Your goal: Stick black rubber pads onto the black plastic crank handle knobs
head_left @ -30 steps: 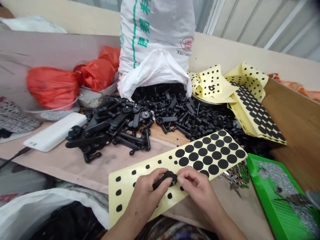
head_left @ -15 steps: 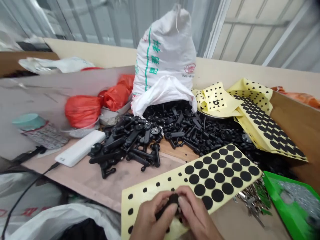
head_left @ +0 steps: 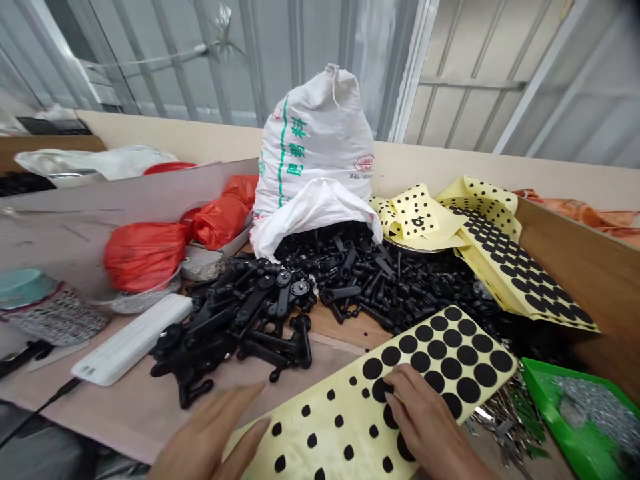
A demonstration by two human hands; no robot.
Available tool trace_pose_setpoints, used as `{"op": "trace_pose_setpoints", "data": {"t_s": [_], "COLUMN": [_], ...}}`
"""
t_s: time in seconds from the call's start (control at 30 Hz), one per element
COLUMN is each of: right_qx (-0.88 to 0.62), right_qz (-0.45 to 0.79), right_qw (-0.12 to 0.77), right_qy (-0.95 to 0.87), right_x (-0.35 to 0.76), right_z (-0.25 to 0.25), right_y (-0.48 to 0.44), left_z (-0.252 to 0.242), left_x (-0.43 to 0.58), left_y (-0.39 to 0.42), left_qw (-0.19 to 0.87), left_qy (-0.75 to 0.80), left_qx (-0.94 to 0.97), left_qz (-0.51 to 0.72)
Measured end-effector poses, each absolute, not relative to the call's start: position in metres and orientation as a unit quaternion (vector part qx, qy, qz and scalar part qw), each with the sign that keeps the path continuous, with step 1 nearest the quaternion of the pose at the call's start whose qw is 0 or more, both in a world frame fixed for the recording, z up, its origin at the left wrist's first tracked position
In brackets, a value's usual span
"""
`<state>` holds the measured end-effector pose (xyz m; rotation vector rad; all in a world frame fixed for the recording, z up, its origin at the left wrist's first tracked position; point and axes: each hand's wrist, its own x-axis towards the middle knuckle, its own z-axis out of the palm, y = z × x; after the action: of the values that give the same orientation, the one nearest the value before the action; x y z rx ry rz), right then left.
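Note:
My left hand (head_left: 213, 433), smeared by motion, is at the lower left of the yellow sticker sheet (head_left: 300, 460). Its fingers stretch out with the thumb apart, and nothing shows between them. Over the middle of the sheet, my right hand (head_left: 425, 420) has thumb and fingertips closed at the edge of a round black sticker (head_left: 381, 391). Rows of large black discs fill the sheet's right part; only small black dots sit on its left part. Beyond my left hand lies a heap of black plastic crank-like arms (head_left: 250, 313), some with metal-centred round ends.
A white woven sack (head_left: 320, 133) spills black parts at the back. More dotted yellow sheets (head_left: 520, 260) lean at the right. A green tray (head_left: 575, 413) holds small shiny pieces beside loose metal strips (head_left: 505, 420). Left are a white power bank (head_left: 133, 337) and red bags (head_left: 145, 257).
My hands have parted from the small black piece both held. My left hand moved left and opened; my right moved onto the sheet's discs. The camera view shifted.

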<state>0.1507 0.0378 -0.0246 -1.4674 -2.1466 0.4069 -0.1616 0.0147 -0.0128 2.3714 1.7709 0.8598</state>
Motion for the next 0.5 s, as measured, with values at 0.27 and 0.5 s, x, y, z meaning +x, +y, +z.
{"op": "trace_pose_setpoints", "data": {"t_s": [0.27, 0.5], "right_qx": [-0.585, -0.612], "right_qz": [0.014, -0.016], "right_qw": [0.143, 0.051], "right_qy": [-0.798, -0.789], "right_x": [0.136, 0.124], "right_z": [-0.038, -0.026], "right_y": [0.052, 0.063], "left_z": [0.000, -0.019], "left_x": [-0.076, -0.087], "left_y": [0.101, 0.088], "left_qw": [-0.104, -0.059], "left_qy": [0.620, 0.545], "left_qx": [0.773, 0.829], "left_qz": [0.087, 0.109]}}
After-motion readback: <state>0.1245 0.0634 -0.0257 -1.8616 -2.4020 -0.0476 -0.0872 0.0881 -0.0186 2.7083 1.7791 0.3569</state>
